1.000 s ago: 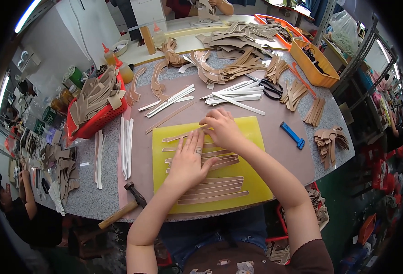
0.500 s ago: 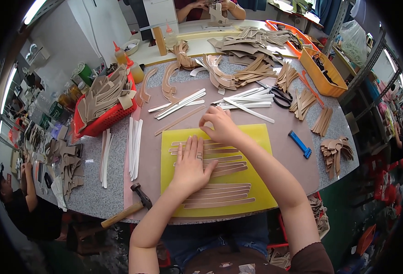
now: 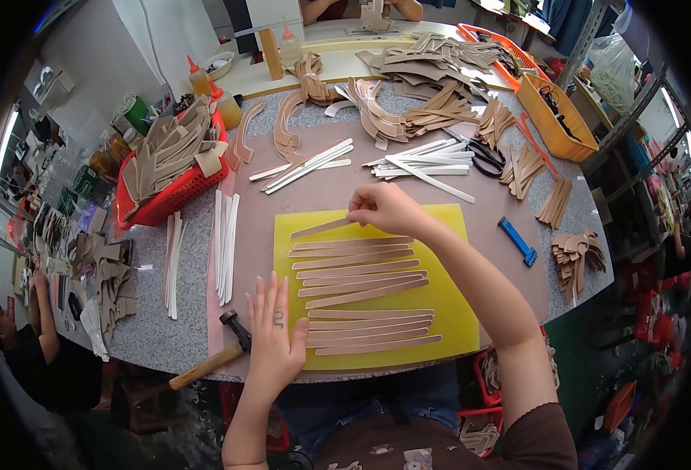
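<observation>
My right hand (image 3: pixel 386 210) pinches the right end of a thin tan strip (image 3: pixel 318 229), which slants across the top of the yellow board (image 3: pixel 455 290). Below it lie several similar tan strips (image 3: pixel 365 282) in rough rows, with pale edges showing. My left hand (image 3: pixel 273 333) rests with its fingers stretched at the board's left edge, holding nothing. Just left of that hand is a hammer (image 3: pixel 216 364) with a wooden handle and dark head.
White strips (image 3: pixel 428 163) and black-handled scissors (image 3: pixel 486 157) lie beyond the board. A blue tool (image 3: pixel 518 241) is to the right. At left stands a red basket (image 3: pixel 165 200) of tan pieces; an orange bin (image 3: pixel 557 125) sits far right. Curved tan pieces (image 3: pixel 373 113) line the back.
My right hand has picked up the loose tan strip from beyond the board and brought it over the board's top. My left hand has moved left, off the strips.
</observation>
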A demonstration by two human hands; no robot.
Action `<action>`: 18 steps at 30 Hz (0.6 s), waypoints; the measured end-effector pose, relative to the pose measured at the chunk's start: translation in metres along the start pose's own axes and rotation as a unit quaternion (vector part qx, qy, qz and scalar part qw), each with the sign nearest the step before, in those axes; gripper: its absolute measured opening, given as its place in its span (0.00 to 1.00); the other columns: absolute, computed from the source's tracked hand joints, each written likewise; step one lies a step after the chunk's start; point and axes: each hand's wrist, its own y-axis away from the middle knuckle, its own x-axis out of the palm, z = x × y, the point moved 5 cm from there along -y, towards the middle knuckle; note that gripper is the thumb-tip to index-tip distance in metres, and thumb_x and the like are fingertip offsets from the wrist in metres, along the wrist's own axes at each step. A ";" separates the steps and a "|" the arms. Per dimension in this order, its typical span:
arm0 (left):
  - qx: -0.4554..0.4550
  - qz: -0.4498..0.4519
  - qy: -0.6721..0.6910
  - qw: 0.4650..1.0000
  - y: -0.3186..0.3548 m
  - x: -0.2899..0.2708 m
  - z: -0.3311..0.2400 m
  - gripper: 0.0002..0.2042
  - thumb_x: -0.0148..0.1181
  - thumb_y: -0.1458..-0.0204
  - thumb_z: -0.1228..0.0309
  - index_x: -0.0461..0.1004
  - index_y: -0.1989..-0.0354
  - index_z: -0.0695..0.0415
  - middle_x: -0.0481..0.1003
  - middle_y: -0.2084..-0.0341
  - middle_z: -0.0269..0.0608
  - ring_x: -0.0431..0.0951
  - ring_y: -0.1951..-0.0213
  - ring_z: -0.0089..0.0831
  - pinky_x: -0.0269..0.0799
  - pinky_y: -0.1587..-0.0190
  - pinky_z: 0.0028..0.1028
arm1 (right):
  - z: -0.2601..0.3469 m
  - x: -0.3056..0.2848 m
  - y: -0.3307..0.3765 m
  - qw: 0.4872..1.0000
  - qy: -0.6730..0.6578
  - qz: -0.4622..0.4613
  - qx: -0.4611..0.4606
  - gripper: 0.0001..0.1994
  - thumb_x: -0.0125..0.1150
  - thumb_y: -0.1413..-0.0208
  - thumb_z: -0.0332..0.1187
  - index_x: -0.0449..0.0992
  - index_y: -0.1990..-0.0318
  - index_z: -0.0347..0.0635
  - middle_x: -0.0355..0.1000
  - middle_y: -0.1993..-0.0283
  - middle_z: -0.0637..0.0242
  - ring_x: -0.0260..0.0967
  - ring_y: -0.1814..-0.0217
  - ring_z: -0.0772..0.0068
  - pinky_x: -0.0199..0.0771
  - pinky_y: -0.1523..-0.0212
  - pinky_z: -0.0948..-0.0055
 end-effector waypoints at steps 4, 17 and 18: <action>-0.036 -0.042 -0.008 0.998 0.021 0.000 0.001 0.31 0.51 0.40 0.71 0.55 0.27 0.62 0.54 0.27 0.56 0.47 0.25 0.56 0.36 0.24 0.51 | -0.014 0.004 0.045 0.964 0.102 -0.193 -0.151 0.05 0.68 0.45 0.31 0.80 0.64 0.43 0.74 0.63 0.65 0.69 0.58 0.65 0.68 0.49 0.68; -0.163 -0.026 -0.234 0.958 0.180 -0.039 0.178 0.25 0.63 0.44 0.67 0.68 0.37 0.59 0.70 0.48 0.57 0.71 0.52 0.56 0.69 0.48 0.44 | -0.162 -0.156 0.242 0.880 0.375 -0.257 0.137 0.13 0.63 0.38 0.40 0.71 0.64 0.39 0.72 0.64 0.56 0.69 0.61 0.54 0.71 0.57 0.63; -0.151 -0.050 -0.202 0.966 0.173 -0.040 0.162 0.20 0.58 0.42 0.69 0.69 0.41 0.60 0.72 0.55 0.53 0.72 0.58 0.51 0.69 0.53 0.42 | -0.166 -0.159 0.246 0.868 0.405 -0.270 0.093 0.11 0.58 0.35 0.37 0.71 0.65 0.37 0.72 0.67 0.56 0.68 0.68 0.50 0.72 0.61 0.62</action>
